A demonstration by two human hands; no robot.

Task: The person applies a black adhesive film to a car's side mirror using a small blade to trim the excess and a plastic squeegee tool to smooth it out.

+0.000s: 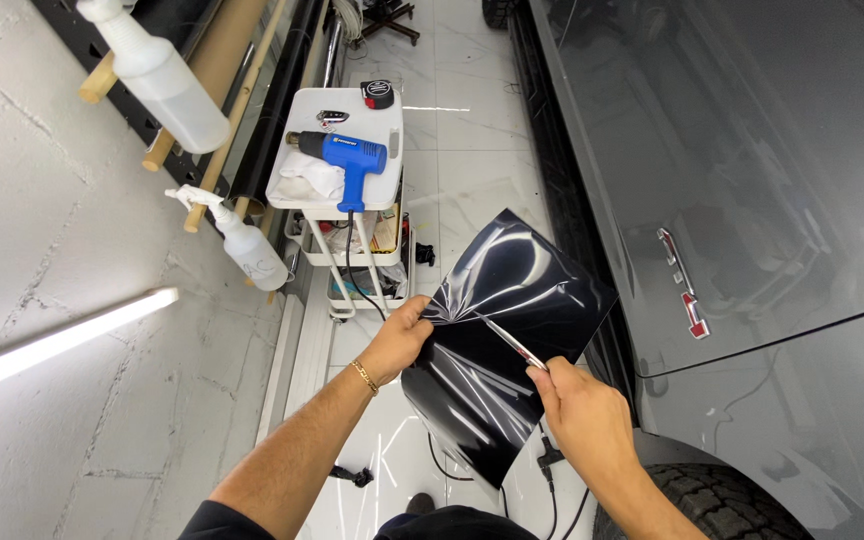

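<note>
Film sheet (pixel 507 340) dark, glossy, creased, left hand (pixel 397 340) pinching edge, right hand (pixel 582 415) gripping knife (pixel 514 345)

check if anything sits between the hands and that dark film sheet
Nothing visible does. The left hand already pinches the dark film sheet at its left edge, and the right hand holds a thin blade against its face. The cart stands apart behind it.

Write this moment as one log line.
left hand: pinches glossy dark film sheet | right hand: slim metal blade on sheet | near: grey vehicle
</note>
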